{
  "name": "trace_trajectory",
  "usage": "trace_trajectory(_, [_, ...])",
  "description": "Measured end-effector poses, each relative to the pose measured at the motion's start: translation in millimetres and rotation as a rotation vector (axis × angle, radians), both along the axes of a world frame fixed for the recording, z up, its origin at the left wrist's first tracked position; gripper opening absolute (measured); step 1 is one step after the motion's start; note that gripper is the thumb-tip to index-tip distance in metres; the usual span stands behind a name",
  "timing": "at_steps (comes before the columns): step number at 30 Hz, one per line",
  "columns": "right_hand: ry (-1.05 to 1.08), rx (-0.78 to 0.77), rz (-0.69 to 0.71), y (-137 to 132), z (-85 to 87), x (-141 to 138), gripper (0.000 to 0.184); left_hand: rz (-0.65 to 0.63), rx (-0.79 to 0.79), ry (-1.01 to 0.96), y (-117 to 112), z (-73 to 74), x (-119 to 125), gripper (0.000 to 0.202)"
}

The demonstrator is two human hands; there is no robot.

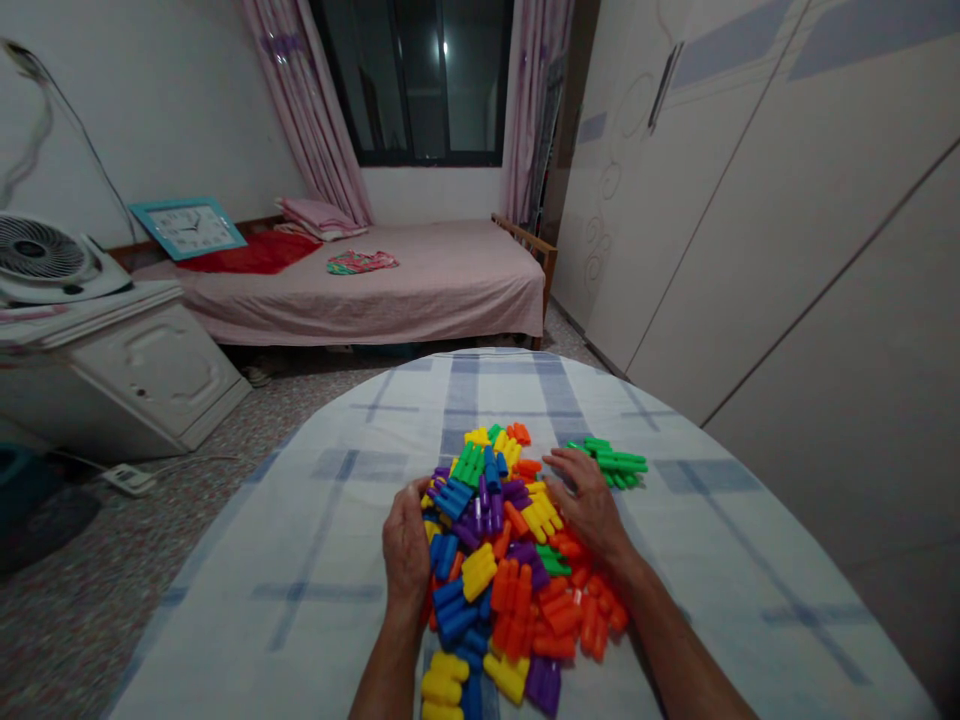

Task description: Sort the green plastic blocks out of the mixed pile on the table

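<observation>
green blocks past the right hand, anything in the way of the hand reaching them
Nothing visible stands in the way: the green plastic blocks lie on the checked tablecloth right beside the right hand, with no other pieces between them.

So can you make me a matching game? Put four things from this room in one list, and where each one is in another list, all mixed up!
Things:
1. left hand
2. green blocks
3. fan
4. colourful cloth

Places:
A. on the bed
B. on top of the white cabinet
C. on the left side of the block heap
D. in a small pile beside the big heap

Right pairs: 1-C, 2-D, 3-B, 4-A.
</observation>
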State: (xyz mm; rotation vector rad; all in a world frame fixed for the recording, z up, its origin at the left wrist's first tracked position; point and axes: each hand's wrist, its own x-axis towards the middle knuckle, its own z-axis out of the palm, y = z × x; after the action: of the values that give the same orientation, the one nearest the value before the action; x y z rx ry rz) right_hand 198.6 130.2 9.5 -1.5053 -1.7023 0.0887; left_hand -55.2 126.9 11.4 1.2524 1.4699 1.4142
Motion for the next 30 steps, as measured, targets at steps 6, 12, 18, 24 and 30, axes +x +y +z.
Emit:
trace_trajectory(6, [0.014, -0.244, 0.19, -3, -12.3, -3, 0.041, -0.013, 0.011, 0.002, -1, 1.2, 0, 0.054])
trace_trajectory(12, [0.067, -0.243, 0.245, -5, 8.6, -7, 0.031, -0.007, 0.01, 0.045, 0, 0.3, -1, 0.055])
trace_trajectory(18, [0.055, -0.245, 0.195, -4, 0.8, -8, 0.022, 0.005, -0.004, 0.026, 0, 1.4, -1, 0.058])
trace_trajectory(24, [-0.005, -0.27, 0.192, -4, 3.3, -8, 0.019, 0.009, 0.007, 0.043, -1, 2.7, -2, 0.057])
trace_trajectory(30, [0.034, -0.054, -0.051, -1, 2.4, -5, 0.019, 0.0, -0.006, 0.027, 0, 1.9, -1, 0.055])
